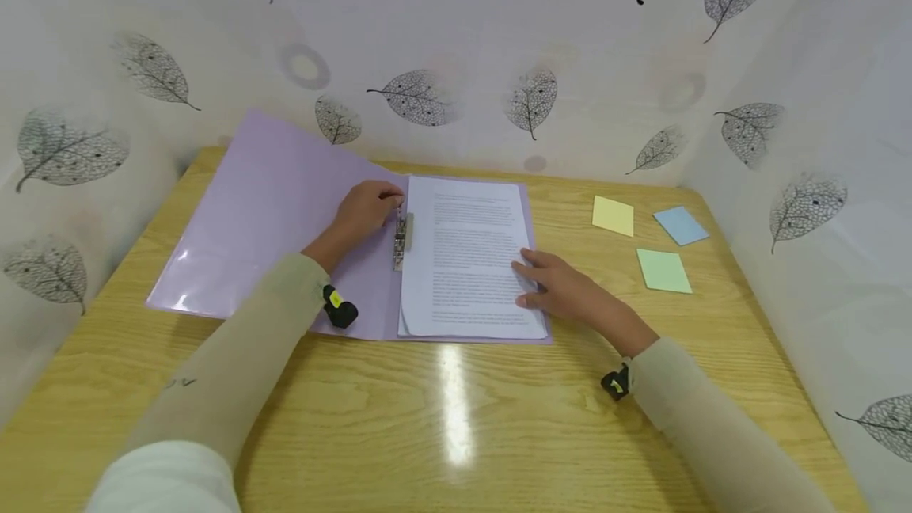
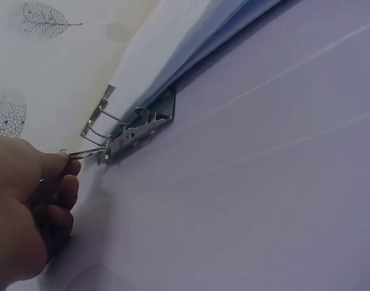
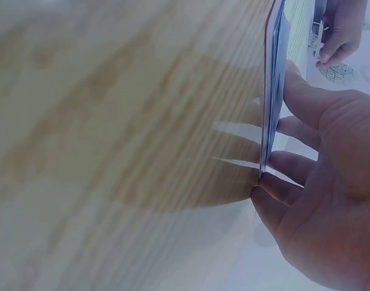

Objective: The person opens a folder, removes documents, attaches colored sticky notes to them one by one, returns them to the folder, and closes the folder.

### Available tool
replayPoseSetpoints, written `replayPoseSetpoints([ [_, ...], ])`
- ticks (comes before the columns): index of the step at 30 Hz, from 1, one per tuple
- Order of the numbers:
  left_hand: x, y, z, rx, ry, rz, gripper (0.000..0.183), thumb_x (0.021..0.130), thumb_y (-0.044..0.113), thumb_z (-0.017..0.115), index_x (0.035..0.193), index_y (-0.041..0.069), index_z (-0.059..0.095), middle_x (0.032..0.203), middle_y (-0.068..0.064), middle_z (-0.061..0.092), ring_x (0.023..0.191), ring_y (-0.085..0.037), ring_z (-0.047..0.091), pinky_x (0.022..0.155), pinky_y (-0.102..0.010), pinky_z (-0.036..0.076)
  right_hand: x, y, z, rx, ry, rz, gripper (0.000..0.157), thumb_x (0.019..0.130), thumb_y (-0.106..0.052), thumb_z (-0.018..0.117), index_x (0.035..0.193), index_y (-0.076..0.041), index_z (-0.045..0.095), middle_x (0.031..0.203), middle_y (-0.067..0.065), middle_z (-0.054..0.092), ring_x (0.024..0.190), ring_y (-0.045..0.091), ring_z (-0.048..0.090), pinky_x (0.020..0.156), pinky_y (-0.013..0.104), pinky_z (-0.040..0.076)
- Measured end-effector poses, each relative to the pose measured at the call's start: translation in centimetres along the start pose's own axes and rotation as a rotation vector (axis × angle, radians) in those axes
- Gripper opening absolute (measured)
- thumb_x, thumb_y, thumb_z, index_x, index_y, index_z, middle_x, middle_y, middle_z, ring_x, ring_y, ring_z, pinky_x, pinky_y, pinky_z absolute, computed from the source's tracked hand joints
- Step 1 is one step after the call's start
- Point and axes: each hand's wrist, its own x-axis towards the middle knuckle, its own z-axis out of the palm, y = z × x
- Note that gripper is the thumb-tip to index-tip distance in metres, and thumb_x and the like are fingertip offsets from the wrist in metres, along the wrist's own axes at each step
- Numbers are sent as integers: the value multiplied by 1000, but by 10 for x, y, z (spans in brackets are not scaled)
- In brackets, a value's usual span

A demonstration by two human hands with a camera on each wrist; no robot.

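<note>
A purple folder (image 1: 285,172) lies spread on the wooden table, its cover turned to the left. Printed sheets (image 1: 473,260) are stacked on its right half. Along the fold sits a metal lever clip (image 1: 400,240), seen closer in the left wrist view as a clip (image 2: 133,136) with curved prongs beside the paper edges. Thumb and fingers of my left hand (image 1: 366,208) pinch the end of the clip's lever (image 2: 85,154). My right hand (image 1: 563,283) rests on the right edge of the sheets with its fingers spread and fairly straight.
To the right lie a yellow sticky-note pad (image 1: 613,216), a blue pad (image 1: 681,226) and a green pad (image 1: 664,271). A wall with a leaf pattern (image 1: 463,38) borders the table (image 1: 370,418) at the back and sides.
</note>
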Motion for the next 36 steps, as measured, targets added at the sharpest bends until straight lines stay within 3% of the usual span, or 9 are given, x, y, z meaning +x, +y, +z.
replayPoseSetpoints([
  [6,5,-3,5,75,-1,-10,31,105,22,53,128,8,68,130,-11,67,121,-28,58,105,-48,45,-1,-1,-1,3,-11,4,68,95,-25,71,151,0,40,162,26,25,149,47,24,119,57,29],
  [11,3,-2,3,98,17,3,32,104,23,53,128,8,69,134,-12,65,129,-31,56,110,-49,42,-1,-3,-3,0,-12,6,69,95,-25,71,151,0,40,162,26,25,149,47,24,119,57,28],
  [15,-5,-2,0,23,47,28,34,104,21,53,132,5,65,129,-15,66,119,-31,59,101,-46,47,0,-2,-1,4,-9,3,68,95,-26,71,151,-1,41,162,26,26,149,47,24,119,57,28],
  [19,-23,-1,-5,-101,42,45,37,104,20,53,138,6,59,121,-16,66,91,-26,63,77,-36,53,0,-1,0,2,-4,-6,68,95,-25,71,151,0,41,161,27,27,148,48,25,119,58,29],
  [22,-42,2,-11,-151,32,49,38,104,21,54,139,7,59,115,-16,67,74,-21,61,64,-29,50,-1,1,1,3,-2,-3,68,95,-25,71,151,0,41,161,27,26,148,48,25,119,58,29],
  [26,-78,4,-22,-178,32,38,37,104,25,56,137,7,59,110,-16,69,68,-17,58,60,-26,47,-2,1,1,11,-9,11,68,96,-25,70,152,-1,40,162,26,25,149,48,23,119,58,28],
  [36,-193,-4,-43,-232,91,-24,48,103,48,54,138,15,61,108,-10,66,73,-20,60,57,-27,47,-1,-3,-2,13,-32,40,69,96,-27,69,153,-3,38,164,24,23,150,46,21,120,58,27],
])
